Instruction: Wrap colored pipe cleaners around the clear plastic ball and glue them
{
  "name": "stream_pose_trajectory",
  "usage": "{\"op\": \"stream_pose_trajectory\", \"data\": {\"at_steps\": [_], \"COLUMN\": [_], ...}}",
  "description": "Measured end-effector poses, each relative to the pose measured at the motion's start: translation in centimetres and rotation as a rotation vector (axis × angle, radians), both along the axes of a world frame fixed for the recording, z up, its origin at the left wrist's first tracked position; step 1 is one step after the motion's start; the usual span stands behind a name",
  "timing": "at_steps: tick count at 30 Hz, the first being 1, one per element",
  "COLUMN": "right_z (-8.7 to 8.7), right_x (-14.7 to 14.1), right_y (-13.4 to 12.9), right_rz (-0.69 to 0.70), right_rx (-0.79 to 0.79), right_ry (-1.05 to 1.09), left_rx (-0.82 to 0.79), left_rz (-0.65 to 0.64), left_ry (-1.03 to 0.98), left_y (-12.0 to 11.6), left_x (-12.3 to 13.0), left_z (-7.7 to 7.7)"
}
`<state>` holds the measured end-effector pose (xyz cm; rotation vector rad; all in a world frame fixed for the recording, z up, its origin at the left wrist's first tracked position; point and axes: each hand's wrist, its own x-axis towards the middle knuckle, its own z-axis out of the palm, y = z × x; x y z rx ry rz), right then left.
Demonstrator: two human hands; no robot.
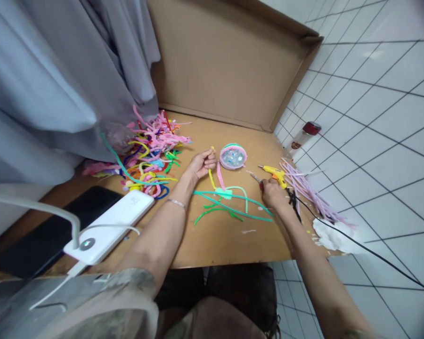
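Observation:
My left hand (203, 164) is closed on a yellow pipe cleaner (212, 180), whose short end shows above the fingers and whose tail hangs below. In my right hand (273, 193) are what look like scissors (256, 178), metal tip pointing left, handle mostly hidden. Just right of the left hand lies a round clear case (233, 157) with a pink fuzzy rim and green behind. Below it are a pink strip (220, 176), a mint-green piece (224, 193), long teal pipe cleaners (240, 213) and green ones (207, 214).
A yellow glue gun (273, 174) with a black cord lies beyond my right hand, beside lilac stems (314, 197) and white fluff (334, 235). Mixed pipe cleaners (159, 136) heap at the left, near a white power bank (113, 226). A cardboard panel (229, 61) stands behind.

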<state>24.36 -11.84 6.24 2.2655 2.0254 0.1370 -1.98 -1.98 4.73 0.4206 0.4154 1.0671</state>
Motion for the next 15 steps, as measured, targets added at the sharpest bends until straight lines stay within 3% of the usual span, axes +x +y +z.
{"op": "stream_pose_trajectory", "data": {"at_steps": [3, 5, 7, 9, 12, 15], "right_z": [-0.3, -0.2, 0.3, 0.9, 1.9, 2.5], "right_x": [0.1, -0.7, -2.2, -4.5, -8.5, -11.9], "right_y": [-0.5, -0.6, -0.5, -0.2, 0.8, 2.4], "right_rz": [0.013, 0.012, 0.036, 0.046, 0.11, 0.164], "right_rx": [0.062, 0.202, 0.384, 0.469, 0.254, -0.015], "right_ry": [0.076, 0.286, 0.666, 1.175, 1.737, 1.944], "left_rx": [0.088, 0.175, 0.253, 0.314, 0.391, 0.426], "left_rz": [0.031, 0.161, 0.319, 0.436, 0.558, 0.603], "left_ry": [0.082, 0.152, 0.242, 0.338, 0.459, 0.507], "left_y": [-0.3, -0.5, -0.5, -0.5, -0.3, -0.2], "left_x": [0.4, 0.9, 1.4, 1.9, 2.2, 1.9], "left_z": [-0.1, -0.4, -0.8, -1.2, -1.8, -2.1]}}
